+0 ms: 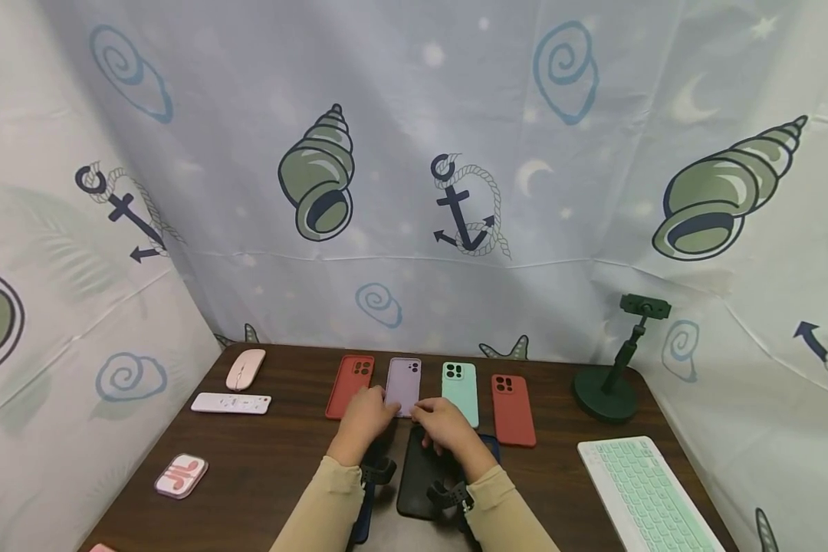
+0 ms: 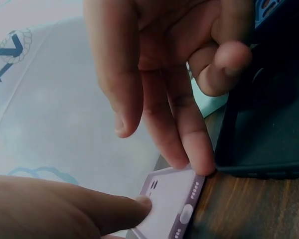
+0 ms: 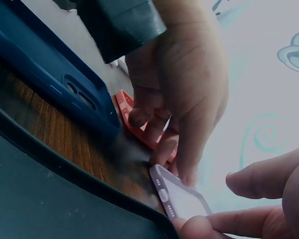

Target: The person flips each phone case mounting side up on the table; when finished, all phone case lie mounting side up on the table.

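A lavender phone case (image 1: 404,383) lies on the table in a row of phone cases, its hollow inside facing up in the wrist views. My left hand (image 1: 367,422) pinches its near left edge, thumb inside and fingers along the outer wall. The right hand (image 1: 448,425) reaches in from the other side. Its fingertips (image 2: 202,162) touch the case's near right corner, while the thumb (image 3: 251,181) stays apart. Below the right hand lies a black phone case (image 1: 417,487). Left of the lavender case is a red phone case (image 1: 341,395); a mint phone case (image 1: 461,395) lies to the right.
Another red case (image 1: 514,414) ends the row. Blue cases (image 1: 363,517) lie partly under the forearms. A mouse (image 1: 245,369), remote (image 1: 231,403) and small square box (image 1: 182,475) are at left; a green stand (image 1: 610,391) and keyboard (image 1: 645,491) at right. A patterned curtain (image 1: 400,192) borders the table.
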Tool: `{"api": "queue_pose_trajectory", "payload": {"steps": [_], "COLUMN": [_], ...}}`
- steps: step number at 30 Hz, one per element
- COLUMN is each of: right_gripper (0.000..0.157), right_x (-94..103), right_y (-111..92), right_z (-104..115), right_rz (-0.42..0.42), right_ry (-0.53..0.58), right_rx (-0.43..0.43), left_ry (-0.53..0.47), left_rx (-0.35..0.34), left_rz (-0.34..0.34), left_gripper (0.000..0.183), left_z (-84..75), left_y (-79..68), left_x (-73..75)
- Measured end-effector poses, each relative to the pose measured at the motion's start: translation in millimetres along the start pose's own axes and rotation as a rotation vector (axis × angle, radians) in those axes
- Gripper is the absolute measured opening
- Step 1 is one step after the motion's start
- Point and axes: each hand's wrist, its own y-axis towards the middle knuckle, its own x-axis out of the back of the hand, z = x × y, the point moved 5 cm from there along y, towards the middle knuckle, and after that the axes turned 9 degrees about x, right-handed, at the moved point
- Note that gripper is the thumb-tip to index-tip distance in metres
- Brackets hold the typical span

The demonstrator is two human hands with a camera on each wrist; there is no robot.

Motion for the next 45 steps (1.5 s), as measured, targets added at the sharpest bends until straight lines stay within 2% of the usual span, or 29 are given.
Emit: {"api": "queue_pose_trajectory", "payload": {"steps": [2,10,13,15,18,22,26,30,33,39,45], "right_gripper": [0.038,0.039,0.043,0.043,0.04,0.039,0.042,0.042,0.041,0.043,0.045], "right_x": [0.3,0.9,3.0,7.0,19.1,45.1,75.2,97.9,109.3,117.3,115.4], "right_y": [0,-1,-1,-2,-4,-9,-14,-21,-25,-30,-29], "right_z": [0,0,3,7,12,13,7,-3,-10,-20,-20], "right_rz": [0.001,0.018,0.037,0.04,0.024,-0.036,-0.138,-0.216,-0.25,-0.249,-0.219], "right_ry": [-0.002,-0.022,-0.016,-0.002,0.007,-0.034,-0.074,-0.084,-0.097,-0.167,-0.239], "right_rx": [0.001,-0.01,0.006,0.02,0.036,0.031,-0.026,-0.106,-0.128,-0.165,-0.165], "left_ry": [0.037,0.021,-0.004,-0.052,-0.175,-0.348,-0.454,-0.489,-0.493,-0.491,-0.496], "left_rx": [-0.011,0.015,-0.008,-0.049,-0.124,-0.183,-0.21,-0.233,-0.228,-0.219,-0.199], "left_rz": [0.002,0.022,-0.014,-0.049,-0.066,-0.012,0.067,0.123,0.138,0.142,0.163], "left_gripper": [0.035,0.037,0.035,0.031,0.027,0.027,0.033,0.039,0.041,0.044,0.051], "left_z": [-0.3,2.4,1.9,-1.6,-11.7,-27.9,-44.8,-59.2,-67.6,-83.0,-86.9], "left_y": [-1.0,-3.2,-3.0,-3.7,-7.2,-14.0,-19.4,-22.6,-23.2,-22.5,-22.9], "left_x": [-2.1,-4.4,-1.8,1.9,8.2,10.3,2.6,-11.6,-22.0,-35.1,-46.0]}}
